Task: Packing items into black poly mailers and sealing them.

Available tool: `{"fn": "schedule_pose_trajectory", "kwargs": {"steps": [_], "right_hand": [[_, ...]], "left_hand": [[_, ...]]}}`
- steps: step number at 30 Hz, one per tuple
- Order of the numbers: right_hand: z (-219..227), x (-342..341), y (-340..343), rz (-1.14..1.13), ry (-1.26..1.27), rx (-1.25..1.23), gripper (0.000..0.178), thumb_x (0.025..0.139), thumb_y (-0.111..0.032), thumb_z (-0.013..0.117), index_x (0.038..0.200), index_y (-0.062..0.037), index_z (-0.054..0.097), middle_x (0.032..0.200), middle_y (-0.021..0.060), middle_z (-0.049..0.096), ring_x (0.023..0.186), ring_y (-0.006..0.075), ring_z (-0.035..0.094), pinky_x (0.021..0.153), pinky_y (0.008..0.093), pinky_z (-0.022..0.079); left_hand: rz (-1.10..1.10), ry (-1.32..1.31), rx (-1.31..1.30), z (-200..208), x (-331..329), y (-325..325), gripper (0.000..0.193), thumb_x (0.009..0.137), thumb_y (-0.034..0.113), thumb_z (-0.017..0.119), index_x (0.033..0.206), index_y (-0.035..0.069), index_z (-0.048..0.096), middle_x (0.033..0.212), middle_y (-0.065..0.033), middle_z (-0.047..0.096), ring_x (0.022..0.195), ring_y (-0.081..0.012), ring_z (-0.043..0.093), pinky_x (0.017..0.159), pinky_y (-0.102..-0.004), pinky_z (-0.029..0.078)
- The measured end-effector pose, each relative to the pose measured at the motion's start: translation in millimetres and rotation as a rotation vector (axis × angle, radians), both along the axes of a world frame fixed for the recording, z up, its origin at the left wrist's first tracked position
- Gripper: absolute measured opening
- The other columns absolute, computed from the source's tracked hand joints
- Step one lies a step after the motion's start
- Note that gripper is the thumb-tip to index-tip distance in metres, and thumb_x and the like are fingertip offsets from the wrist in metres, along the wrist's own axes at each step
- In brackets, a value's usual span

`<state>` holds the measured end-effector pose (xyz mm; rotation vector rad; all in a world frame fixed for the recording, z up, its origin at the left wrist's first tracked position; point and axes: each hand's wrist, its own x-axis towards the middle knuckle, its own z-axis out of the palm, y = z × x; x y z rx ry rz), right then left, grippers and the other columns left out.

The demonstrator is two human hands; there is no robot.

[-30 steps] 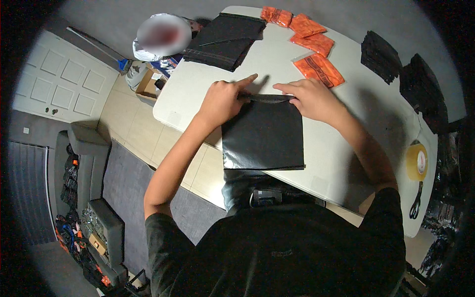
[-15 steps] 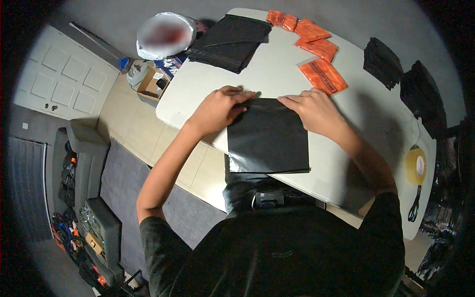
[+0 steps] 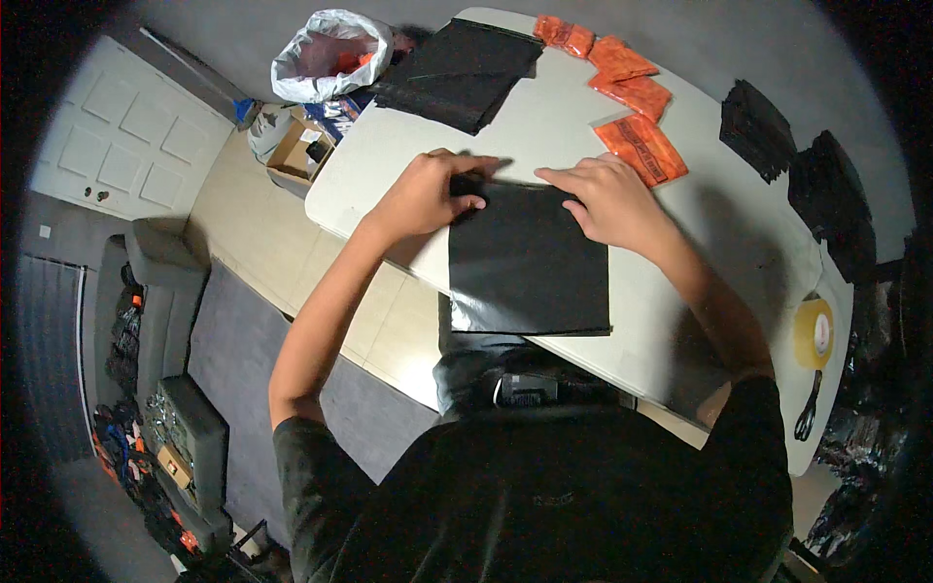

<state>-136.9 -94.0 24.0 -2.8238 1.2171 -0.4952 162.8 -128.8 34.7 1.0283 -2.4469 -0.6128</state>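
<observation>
A flat black plastic bag [image 3: 530,262], squarish and glossy at its lower left, lies at the near table edge before me. My left hand [image 3: 423,194] rests at its far left corner, index finger stretched out past the far edge and thumb apart on the bag. At the far right corner is my right hand [image 3: 617,204], its index finger pointing left along the far edge and its thumb spread down onto the bag. The remaining fingers of both hands are partly hidden. Several orange packets [image 3: 641,148] lie just beyond my right hand.
Black bags [image 3: 466,73] are piled at the far left of the white table [image 3: 360,185]; more black stacks [image 3: 753,131] stand right. A yellow tape roll [image 3: 814,332] and black-handled scissors [image 3: 807,408] lie at the right edge. Beyond the left end are a white sack [image 3: 292,73] and cardboard box [image 3: 289,155].
My thumbs have come away from the far edge toward me, and the index fingers now reach out more. The bag lies nearly as before; the view has shifted slightly.
</observation>
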Motion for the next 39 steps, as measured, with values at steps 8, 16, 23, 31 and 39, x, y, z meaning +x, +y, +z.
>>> {"fn": "schedule_pose_trajectory", "kwargs": {"steps": [8,16,23,31,39], "right_hand": [[10,25,-12,-0.072,-0.087,0.193,0.052,0.087,-0.007,0.077,0.138,-0.0113,0.067,0.114,0.0170,0.077,0.106,0.0377,0.072,0.094,0.0499,0.057],[8,34,-15,-0.034,-0.141,0.228,0.048,0.088,-0.004,0.074,0.135,-0.0116,0.068,0.113,0.0151,0.078,0.104,0.0379,0.073,0.093,0.0496,0.057],[1,44,-19,-0.031,-0.148,0.167,0.049,0.090,-0.009,0.075,0.137,-0.0182,0.069,0.111,0.0134,0.078,0.103,0.0352,0.073,0.090,0.0482,0.058],[-4,49,-19,0.002,-0.113,0.052,0.044,0.089,-0.009,0.074,0.133,-0.0150,0.071,0.094,0.0194,0.076,0.092,0.0387,0.074,0.085,0.0514,0.059],[-4,45,-16,0.023,-0.052,0.048,0.045,0.089,-0.010,0.074,0.134,-0.0135,0.070,0.097,0.0174,0.077,0.093,0.0377,0.074,0.085,0.0499,0.060]], "left_hand": [[0.051,0.042,0.126,-6,0,-11,0.066,0.074,0.010,0.092,0.137,0.006,0.070,0.116,-0.0200,0.078,0.098,-0.0317,0.076,0.089,-0.0425,0.059],[0.067,0.066,0.113,-5,-1,-7,0.066,0.073,0.009,0.091,0.135,0.007,0.071,0.116,-0.0252,0.075,0.103,-0.0369,0.076,0.092,-0.0410,0.058],[0.159,0.068,0.110,-9,0,-2,0.073,0.073,0.011,0.093,0.140,0.007,0.067,0.113,-0.0220,0.077,0.098,-0.0303,0.076,0.088,-0.0401,0.059],[0.172,0.115,0.150,-16,4,2,0.079,0.076,0.013,0.093,0.148,0.009,0.061,0.112,-0.0161,0.079,0.095,-0.0214,0.077,0.087,-0.0364,0.060],[0.105,0.044,-0.018,-15,4,8,0.063,0.084,0.015,0.086,0.143,0.008,0.065,0.111,-0.0165,0.078,0.099,-0.0322,0.076,0.090,-0.0443,0.059]]}}
